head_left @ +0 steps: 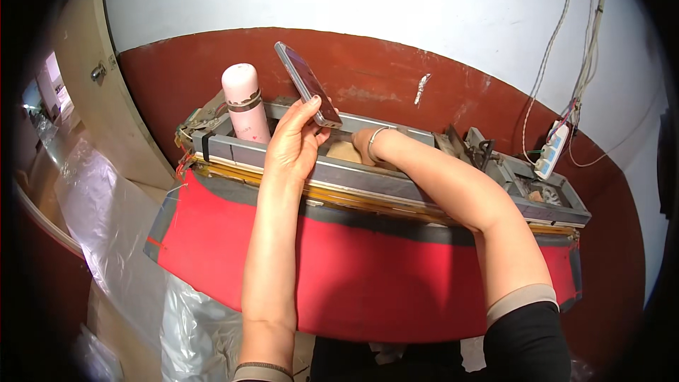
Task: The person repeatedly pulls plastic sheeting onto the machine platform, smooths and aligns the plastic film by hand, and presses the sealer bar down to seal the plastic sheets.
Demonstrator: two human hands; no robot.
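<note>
Holding phone (310, 83) in left hand (291, 147), tilted likely for viewing | reaching right hand (363, 143) past near edge of grey frame (343, 173) | cannot tell grip

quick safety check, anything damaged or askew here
The white and blue plastic power strip sits tilted at right, not straight, under pale cables. The dark red painted lower wall has a ragged pale mark breaking its colour.

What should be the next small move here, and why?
Perhaps set down the phone: the left hand, holding it tilted by its lower end, is not free to help while the right hand reaches into the grey metal trough.
</note>
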